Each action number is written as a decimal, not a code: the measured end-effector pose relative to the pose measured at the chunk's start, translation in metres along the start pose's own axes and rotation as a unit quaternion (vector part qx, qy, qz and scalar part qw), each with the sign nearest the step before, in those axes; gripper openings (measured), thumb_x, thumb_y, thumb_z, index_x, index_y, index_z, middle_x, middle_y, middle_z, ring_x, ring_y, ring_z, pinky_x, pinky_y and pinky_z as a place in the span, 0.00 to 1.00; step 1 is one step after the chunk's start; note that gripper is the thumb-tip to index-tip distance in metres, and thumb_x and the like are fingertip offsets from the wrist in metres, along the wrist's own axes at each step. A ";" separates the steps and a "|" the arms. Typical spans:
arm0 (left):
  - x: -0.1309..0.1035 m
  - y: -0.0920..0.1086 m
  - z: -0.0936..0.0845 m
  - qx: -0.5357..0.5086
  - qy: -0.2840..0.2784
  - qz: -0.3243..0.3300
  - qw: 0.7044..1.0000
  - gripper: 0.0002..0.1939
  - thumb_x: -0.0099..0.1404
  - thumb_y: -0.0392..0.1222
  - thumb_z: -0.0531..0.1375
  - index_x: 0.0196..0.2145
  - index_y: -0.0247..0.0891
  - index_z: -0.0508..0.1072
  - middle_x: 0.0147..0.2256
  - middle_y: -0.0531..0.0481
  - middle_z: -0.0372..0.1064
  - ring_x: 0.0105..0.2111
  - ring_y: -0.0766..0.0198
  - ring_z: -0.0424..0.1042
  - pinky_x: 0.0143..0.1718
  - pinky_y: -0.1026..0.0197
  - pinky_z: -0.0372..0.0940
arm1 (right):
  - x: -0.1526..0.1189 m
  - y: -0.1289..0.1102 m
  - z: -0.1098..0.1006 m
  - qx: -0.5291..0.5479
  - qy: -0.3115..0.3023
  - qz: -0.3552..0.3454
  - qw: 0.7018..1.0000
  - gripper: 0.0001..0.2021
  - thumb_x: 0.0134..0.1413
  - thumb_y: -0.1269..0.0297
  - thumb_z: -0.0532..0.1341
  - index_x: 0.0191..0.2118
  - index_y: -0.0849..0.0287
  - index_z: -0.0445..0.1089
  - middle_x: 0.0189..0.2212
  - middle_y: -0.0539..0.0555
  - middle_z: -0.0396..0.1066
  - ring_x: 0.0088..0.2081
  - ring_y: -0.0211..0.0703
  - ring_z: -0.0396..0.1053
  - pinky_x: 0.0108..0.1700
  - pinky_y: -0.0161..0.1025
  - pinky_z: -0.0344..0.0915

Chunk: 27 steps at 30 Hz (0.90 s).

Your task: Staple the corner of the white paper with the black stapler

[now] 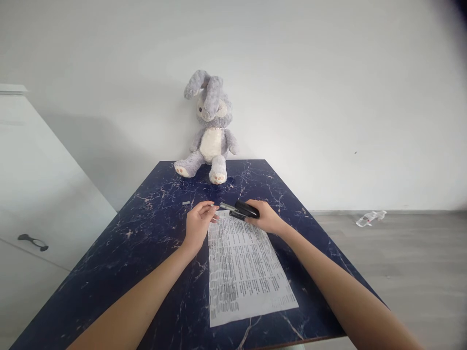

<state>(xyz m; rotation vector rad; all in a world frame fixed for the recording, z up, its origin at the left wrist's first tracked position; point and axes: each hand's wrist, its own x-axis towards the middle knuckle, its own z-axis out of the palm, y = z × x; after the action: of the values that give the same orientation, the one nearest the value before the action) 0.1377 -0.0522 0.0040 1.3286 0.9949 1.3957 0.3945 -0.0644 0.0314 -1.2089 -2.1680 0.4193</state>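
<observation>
My right hand is closed around a black stapler, held above the top of a printed sheet of paper. A silvery metal part sticks out of the stapler's front end, toward the left. Just beside that end is my left hand, thumb and forefinger pinched together. Whatever sits between those fingertips is too small to make out. A small grey strip, which looks like a row of staples, lies on the table to the left of the left hand.
A grey plush rabbit sits at the far end of the dark blue marbled table, against the wall. To the left stands a white cabinet with a dark handle. A clear plastic bottle lies on the floor at right.
</observation>
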 end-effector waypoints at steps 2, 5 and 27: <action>-0.003 0.005 -0.001 0.023 -0.005 0.038 0.999 0.20 0.66 0.55 0.67 0.48 0.38 0.77 0.43 0.42 0.81 0.27 0.62 0.77 0.27 0.60 0.71 | -0.001 0.005 -0.001 0.035 -0.062 0.014 0.997 0.07 0.53 0.67 0.67 0.39 0.59 0.73 0.33 0.50 0.73 0.32 0.43 0.69 0.34 0.37 0.62; -0.010 0.010 0.001 0.051 -0.047 0.069 0.995 0.19 0.68 0.54 0.66 0.51 0.39 0.79 0.44 0.43 0.81 0.25 0.64 0.74 0.25 0.61 0.68 | -0.002 0.007 0.001 0.045 -0.112 -0.014 0.993 0.08 0.57 0.62 0.68 0.39 0.59 0.73 0.32 0.51 0.73 0.31 0.42 0.68 0.33 0.37 0.61; -0.004 0.014 -0.014 0.153 -0.055 0.120 0.979 0.11 0.75 0.52 0.56 0.44 0.42 0.69 0.34 0.48 0.78 0.26 0.61 0.76 0.32 0.59 0.70 | -0.001 -0.017 0.002 -0.033 0.178 -0.141 0.973 0.10 0.67 0.60 0.65 0.51 0.53 0.77 0.46 0.59 0.76 0.47 0.53 0.73 0.52 0.52 0.70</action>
<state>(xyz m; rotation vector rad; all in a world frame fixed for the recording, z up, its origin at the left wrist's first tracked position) 0.1225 -0.0584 0.0154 1.7841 1.0302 1.3637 0.3828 -0.0740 0.0389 -0.9074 -2.0080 0.0071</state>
